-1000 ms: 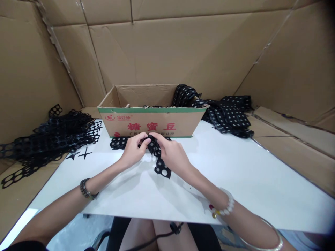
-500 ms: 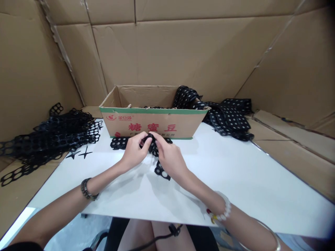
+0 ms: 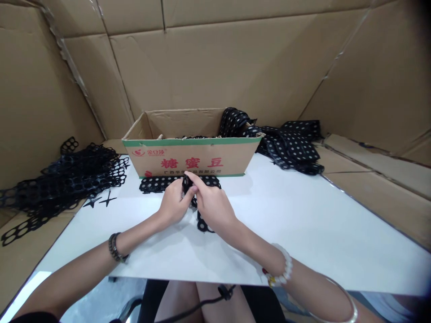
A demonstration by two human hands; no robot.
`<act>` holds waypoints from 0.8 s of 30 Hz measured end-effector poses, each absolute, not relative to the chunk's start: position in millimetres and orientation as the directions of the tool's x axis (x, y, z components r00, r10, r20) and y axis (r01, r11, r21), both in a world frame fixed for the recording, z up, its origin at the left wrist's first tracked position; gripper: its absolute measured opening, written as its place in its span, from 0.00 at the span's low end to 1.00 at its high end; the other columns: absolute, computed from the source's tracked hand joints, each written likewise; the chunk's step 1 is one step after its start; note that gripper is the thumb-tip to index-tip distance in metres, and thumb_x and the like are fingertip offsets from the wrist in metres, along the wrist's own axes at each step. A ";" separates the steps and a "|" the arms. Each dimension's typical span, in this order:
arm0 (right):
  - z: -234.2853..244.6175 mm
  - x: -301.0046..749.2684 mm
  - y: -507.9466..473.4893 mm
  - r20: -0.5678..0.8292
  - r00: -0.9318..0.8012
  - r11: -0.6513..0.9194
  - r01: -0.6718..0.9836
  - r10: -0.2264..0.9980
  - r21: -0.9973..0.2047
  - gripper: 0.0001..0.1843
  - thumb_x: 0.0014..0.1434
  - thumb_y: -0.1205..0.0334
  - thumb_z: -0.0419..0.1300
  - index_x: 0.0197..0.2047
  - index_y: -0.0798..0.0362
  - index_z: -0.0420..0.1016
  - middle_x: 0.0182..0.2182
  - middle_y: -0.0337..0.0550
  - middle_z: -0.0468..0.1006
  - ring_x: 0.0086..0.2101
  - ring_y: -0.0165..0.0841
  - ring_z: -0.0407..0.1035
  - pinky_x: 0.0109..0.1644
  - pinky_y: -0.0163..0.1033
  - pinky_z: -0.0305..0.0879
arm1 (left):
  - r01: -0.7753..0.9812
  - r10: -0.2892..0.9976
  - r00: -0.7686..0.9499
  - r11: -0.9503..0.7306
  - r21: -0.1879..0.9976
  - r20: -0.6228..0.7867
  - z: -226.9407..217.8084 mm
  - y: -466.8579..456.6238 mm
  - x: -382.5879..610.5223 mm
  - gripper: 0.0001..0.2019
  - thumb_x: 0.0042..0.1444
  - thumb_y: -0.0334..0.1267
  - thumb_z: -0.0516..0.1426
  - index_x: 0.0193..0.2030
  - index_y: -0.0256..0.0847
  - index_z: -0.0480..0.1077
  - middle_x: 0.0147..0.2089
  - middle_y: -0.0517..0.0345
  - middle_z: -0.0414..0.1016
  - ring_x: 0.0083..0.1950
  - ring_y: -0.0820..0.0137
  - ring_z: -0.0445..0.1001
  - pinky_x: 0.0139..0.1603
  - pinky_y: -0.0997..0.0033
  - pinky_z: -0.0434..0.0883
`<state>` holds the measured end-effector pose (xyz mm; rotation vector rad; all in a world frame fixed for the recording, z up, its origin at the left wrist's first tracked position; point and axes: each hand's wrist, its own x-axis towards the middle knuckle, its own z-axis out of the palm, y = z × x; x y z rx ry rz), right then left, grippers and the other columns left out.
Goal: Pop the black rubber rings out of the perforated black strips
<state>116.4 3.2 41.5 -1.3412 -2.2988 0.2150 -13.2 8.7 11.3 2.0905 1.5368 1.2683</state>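
Observation:
My left hand (image 3: 175, 200) is closed, its thumb and fingers pinching a black strip with round holes (image 3: 186, 184). My right hand (image 3: 213, 208) meets it there, with the index finger and thumb pressed on the same strip. A loose part of black perforated material (image 3: 203, 223) shows below my right palm, near the white table top; whether it is one piece with the held part I cannot tell. Behind my hands a flat black strip with rows of round spots (image 3: 155, 184) lies along the foot of the cardboard box (image 3: 141, 163).
Black perforated sheets (image 3: 291, 143) are heaped at the right and over the box's right end. A pile of black ring-holed netting (image 3: 67, 177) lies left, with small black star-shaped pieces (image 3: 107, 198) beside it. Cardboard walls (image 3: 235, 63) surround the white table (image 3: 303, 233).
Both hands have shifted slightly left, and the held strip is now turned more on edge between my fingers. More of the flat strip behind shows. The view has moved a little.

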 end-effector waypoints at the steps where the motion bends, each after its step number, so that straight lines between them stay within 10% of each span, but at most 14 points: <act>1: 41.1 117.3 3.2 0.321 -0.421 0.520 0.775 0.848 -0.359 0.28 0.58 0.71 0.42 0.61 0.45 0.53 0.24 0.38 0.75 0.23 0.33 0.67 0.26 0.33 0.56 | 0.636 0.872 0.040 -0.398 0.661 0.487 10.6 9.2 -13.3 0.17 0.58 0.47 0.45 0.25 0.38 0.59 0.25 0.59 0.65 0.27 0.71 0.63 0.29 0.72 0.58; 17: 44.8 135.7 18.6 0.412 -0.422 0.586 0.495 0.807 -0.641 0.17 0.61 0.65 0.44 0.50 0.45 0.65 0.43 0.36 0.74 0.40 0.34 0.70 0.42 0.38 0.64 | 0.529 0.874 0.312 -0.485 0.696 0.372 35.7 13.5 -29.0 0.18 0.60 0.45 0.43 0.22 0.39 0.55 0.20 0.64 0.55 0.23 0.76 0.54 0.25 0.74 0.53; 24: 65.9 189.2 49.1 0.688 0.010 0.555 0.581 0.726 -0.595 0.19 0.63 0.59 0.39 0.51 0.50 0.64 0.45 0.46 0.71 0.47 0.37 0.64 0.45 0.44 0.64 | 0.474 0.906 0.395 -0.342 0.812 0.151 25.2 4.8 -28.7 0.18 0.57 0.46 0.46 0.21 0.38 0.59 0.21 0.63 0.61 0.25 0.74 0.60 0.28 0.75 0.58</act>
